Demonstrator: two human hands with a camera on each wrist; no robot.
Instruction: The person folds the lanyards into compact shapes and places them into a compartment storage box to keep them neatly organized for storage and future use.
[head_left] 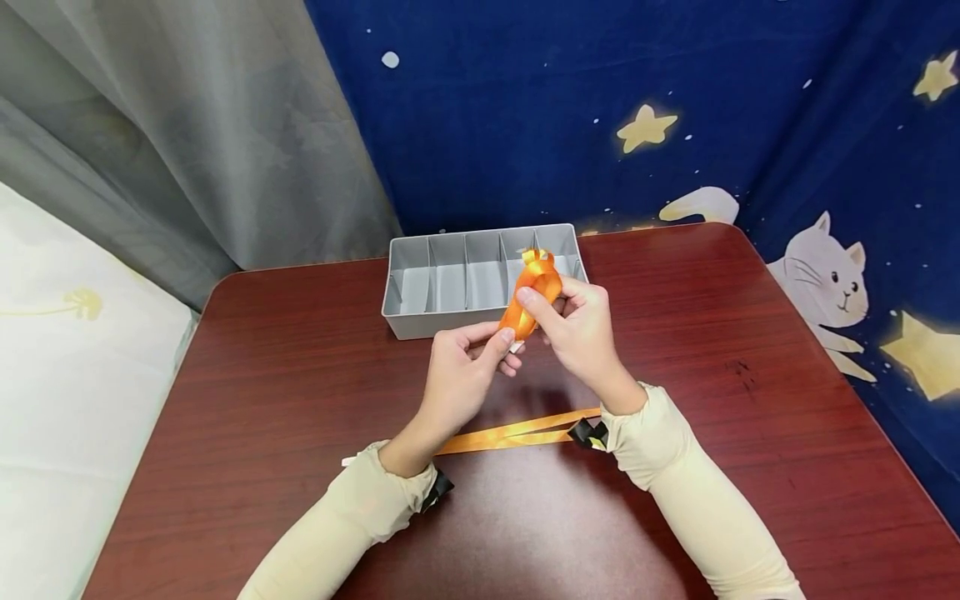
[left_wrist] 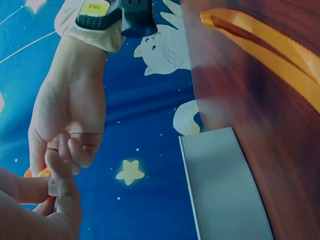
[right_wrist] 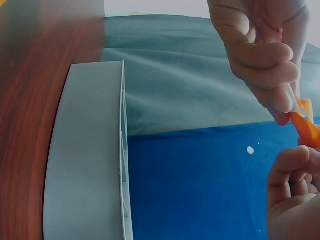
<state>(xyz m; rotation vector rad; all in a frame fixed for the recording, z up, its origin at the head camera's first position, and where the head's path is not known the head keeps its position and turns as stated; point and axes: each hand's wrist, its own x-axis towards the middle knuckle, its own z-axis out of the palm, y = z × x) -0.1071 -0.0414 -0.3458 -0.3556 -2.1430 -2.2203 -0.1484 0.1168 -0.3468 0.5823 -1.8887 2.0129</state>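
A folded, looped orange ribbon (head_left: 542,271) is held up above the bench (head_left: 300,367), in front of the right part of a gray divided tray (head_left: 442,327). Both hands have hold of it: the left hand (head_left: 461,371) pinches its lower end, thumb on top, beside a small white piece (head_left: 516,347); the right hand (head_left: 585,333) grips it higher up, its thumb laid across the near face. Both forearms, in cream sleeves (head_left: 652,437), angle inward from the near side.

A second orange strip (head_left: 487,437) lies on the bench nearer the person, below the wrists. Beyond the tray hang a blue curtain (head_left: 525,125) with stars and cats and a gray curtain (head_left: 247,125); white cloth (head_left: 82,375) is at the left.

Ribbon and right hand cover part of the tray's right compartments. Sleeves hide the strip's ends in the head view, and the wrist views show only scraps of the held ribbon between fingers.
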